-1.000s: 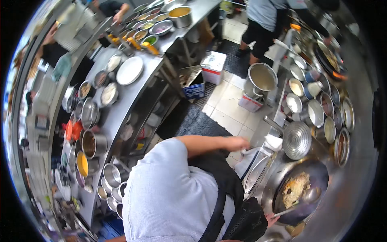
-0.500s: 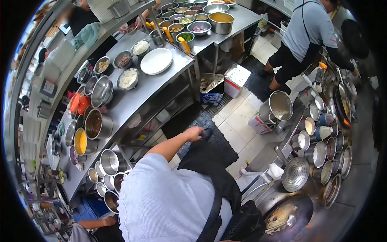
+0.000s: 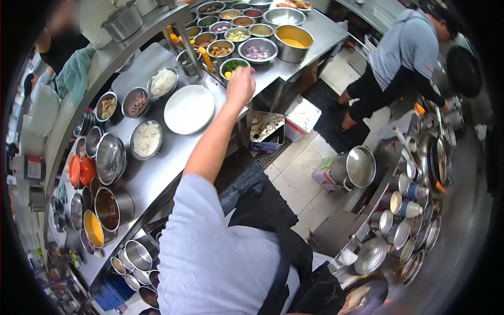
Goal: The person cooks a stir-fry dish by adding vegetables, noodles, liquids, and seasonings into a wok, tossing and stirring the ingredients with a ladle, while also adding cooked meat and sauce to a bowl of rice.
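Head view took in a steel counter [image 3: 152,173], where no lettering could be read: the dark label [image 3: 35,169] at far left was too small, and the blue side of the carton [image 3: 268,144] below the counter was mostly hidden. A red mark [image 3: 428,69] on a co-worker's sleeve was also too small to make out. The left hand [image 3: 241,85] was over the near edge of the greens bowl [image 3: 222,68], fingers curled downward; whether they pinched anything could not be told. The right hand was out of view. The greens bowl sat beside the onion bowl [image 3: 274,50], with the white plate [image 3: 189,110] nearby. Pale tiles [image 3: 294,173] and dark mats [image 3: 281,202] covered the floor, and a wok [image 3: 380,294] showed at lower right.
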A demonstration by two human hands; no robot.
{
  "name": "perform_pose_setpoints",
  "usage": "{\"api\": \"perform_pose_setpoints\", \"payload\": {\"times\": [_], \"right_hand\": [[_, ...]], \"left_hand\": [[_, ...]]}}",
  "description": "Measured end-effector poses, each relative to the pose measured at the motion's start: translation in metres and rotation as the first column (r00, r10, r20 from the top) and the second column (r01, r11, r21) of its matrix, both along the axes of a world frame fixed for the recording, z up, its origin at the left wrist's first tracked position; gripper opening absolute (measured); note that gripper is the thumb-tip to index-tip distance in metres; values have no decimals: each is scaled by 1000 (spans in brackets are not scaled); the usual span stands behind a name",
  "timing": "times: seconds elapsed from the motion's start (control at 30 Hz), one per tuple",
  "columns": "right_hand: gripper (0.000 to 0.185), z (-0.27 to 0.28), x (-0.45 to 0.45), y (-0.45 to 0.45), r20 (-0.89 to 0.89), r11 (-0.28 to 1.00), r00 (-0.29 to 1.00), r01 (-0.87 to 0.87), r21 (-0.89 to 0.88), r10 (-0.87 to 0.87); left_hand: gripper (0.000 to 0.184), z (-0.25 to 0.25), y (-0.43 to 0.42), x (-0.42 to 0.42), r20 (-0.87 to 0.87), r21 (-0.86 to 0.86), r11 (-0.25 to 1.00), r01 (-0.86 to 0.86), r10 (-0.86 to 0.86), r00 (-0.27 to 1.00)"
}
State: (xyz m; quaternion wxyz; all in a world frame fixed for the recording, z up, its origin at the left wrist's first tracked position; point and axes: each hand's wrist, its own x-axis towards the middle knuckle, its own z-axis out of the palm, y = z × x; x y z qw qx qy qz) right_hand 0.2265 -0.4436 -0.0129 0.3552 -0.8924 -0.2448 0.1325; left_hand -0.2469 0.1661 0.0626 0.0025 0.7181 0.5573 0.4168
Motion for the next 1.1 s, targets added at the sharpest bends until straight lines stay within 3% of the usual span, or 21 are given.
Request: {"api": "perform_pose_setpoints", "payload": {"times": [0.1,0.13,0.2,0.23,0.27,0.37,0.47,0.5,0.53,0.63,0.77,0.87,1.0,1.07,1.1], "right_hand": [[55,-8,-14,28,-82,992,992,-97,-77,91],[55,-11,-18,35,-107,988,989,-118,-101,107],[55,-14,-23,42,-156,979,980,-149,-142,127],[55,-15,-23,43,-175,974,976,-157,-161,128],[54,-17,-23,44,-190,970,973,-163,-179,128],[54,-22,-23,42,-229,962,966,-171,-212,121],[54,-25,-21,44,-261,957,958,-183,-226,122],[54,-24,-23,45,-270,953,954,-195,-233,130],[54,-24,-22,45,-277,950,952,-201,-238,132],[53,-26,-22,41,-290,949,948,-204,-239,131],[53,-27,-26,33,-301,954,946,-194,-230,120],[53,-26,-31,23,-307,961,947,-165,-222,92],[52,-34,-37,-6,-312,973,949,-113,-203,45],[52,-42,-36,-26,-318,977,948,-99,-189,34],[52,-46,-34,-36,-320,980,947,-92,-178,31]], "left_hand": [[24,-17,99,-44,-188,-334,918,-213,157,970],[24,-25,122,-54,-186,-340,914,-219,163,969],[34,-44,159,-69,-312,-639,722,-267,74,947],[53,-50,173,-72,-356,-722,631,-284,13,934],[53,-60,181,-72,-354,-728,626,-280,7,935],[79,-74,194,-70,-353,-761,610,-223,-101,930],[79,-77,197,-67,-428,-774,583,-247,-194,883],[66,-75,199,-69,-434,-824,517,-231,-316,844],[66,-88,208,-74,-433,-827,511,-234,-314,845],[38,-107,220,-75,-469,-821,520,-235,-380,798],[35,-88,214,-74,-459,-830,521,-198,-437,774],[37,-54,189,-71,-399,-806,572,-153,-333,855],[40,-100,210,-82,-461,-766,626,-145,-378,803],[44,-87,213,-77,-503,-757,630,-172,-395,769],[38,-56,200,-75,-442,-780,605,-157,-358,822]]}}
